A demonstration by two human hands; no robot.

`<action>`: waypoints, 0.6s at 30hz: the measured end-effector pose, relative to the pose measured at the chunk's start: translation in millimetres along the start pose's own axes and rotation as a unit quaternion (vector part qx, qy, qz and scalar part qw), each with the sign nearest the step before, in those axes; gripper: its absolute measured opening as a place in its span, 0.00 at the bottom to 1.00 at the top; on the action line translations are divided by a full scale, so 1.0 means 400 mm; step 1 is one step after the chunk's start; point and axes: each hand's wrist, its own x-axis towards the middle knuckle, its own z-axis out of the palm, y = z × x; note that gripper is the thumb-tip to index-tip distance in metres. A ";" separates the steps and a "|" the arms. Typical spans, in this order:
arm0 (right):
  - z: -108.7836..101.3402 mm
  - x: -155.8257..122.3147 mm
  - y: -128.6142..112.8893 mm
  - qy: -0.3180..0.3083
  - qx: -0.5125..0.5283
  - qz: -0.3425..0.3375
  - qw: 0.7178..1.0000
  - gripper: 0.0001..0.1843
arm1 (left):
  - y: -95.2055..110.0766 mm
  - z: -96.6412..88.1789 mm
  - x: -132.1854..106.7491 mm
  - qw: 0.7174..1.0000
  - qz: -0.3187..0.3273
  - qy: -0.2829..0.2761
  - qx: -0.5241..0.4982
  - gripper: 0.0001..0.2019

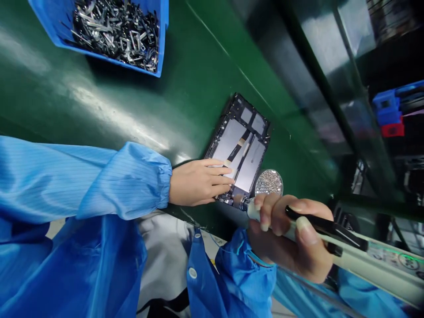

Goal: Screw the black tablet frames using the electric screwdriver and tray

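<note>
An opened flat electronic device [247, 137], tablet-like, with a dark frame, grey panels and a black ribbon cable, lies at a slant on the green table. My left hand [202, 182] rests flat over its lower left part, fingers stretched out. In my right hand [294, 234] is a pale electric screwdriver [377, 265] with a black lever, my fingers wrapped round its body. The screwdriver's nose is at the device's lower right corner; whether the bit touches a screw cannot be made out. Just right of the device stands a round dish [269, 182] of tiny silvery screws.
A blue bin [159, 53] full of small metal and black parts stands at the upper left of the green table [195, 88]. Dark rails and shelving [331, 79] run along the right, with blue and red boxes [387, 110] beyond.
</note>
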 end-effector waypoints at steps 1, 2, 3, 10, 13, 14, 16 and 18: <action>0.001 0.003 0.003 -0.002 0.001 -0.004 1.000 0.09 | 0.000 0.000 0.000 1.000 0.000 0.005 -0.004 0.17; 0.001 0.005 0.006 -0.005 0.003 -0.006 1.000 0.09 | -0.001 0.000 0.000 1.000 0.000 0.009 -0.008 0.18; 0.002 0.006 0.009 -0.006 0.004 -0.006 1.000 0.09 | -0.001 0.001 0.000 1.000 0.000 0.011 -0.011 0.18; 0.007 0.004 0.013 0.001 -0.008 0.008 1.000 0.07 | 0.003 -0.005 0.002 0.999 0.006 0.017 -0.041 0.18; 0.016 0.007 0.016 0.008 -0.023 0.024 0.999 0.05 | -0.029 -0.080 0.010 0.997 -0.030 0.049 -0.042 0.16; 0.019 0.008 0.018 0.011 -0.027 0.025 0.999 0.05 | -0.051 -0.121 0.011 0.996 -0.069 0.060 -0.019 0.16; 0.026 0.009 0.021 0.022 -0.029 0.017 0.999 0.05 | -0.108 -0.217 0.007 0.975 -0.194 0.085 0.068 0.18; 0.032 0.009 0.023 0.035 -0.030 0.020 0.999 0.05 | -0.170 -0.318 -0.006 0.921 -0.333 0.102 0.174 0.18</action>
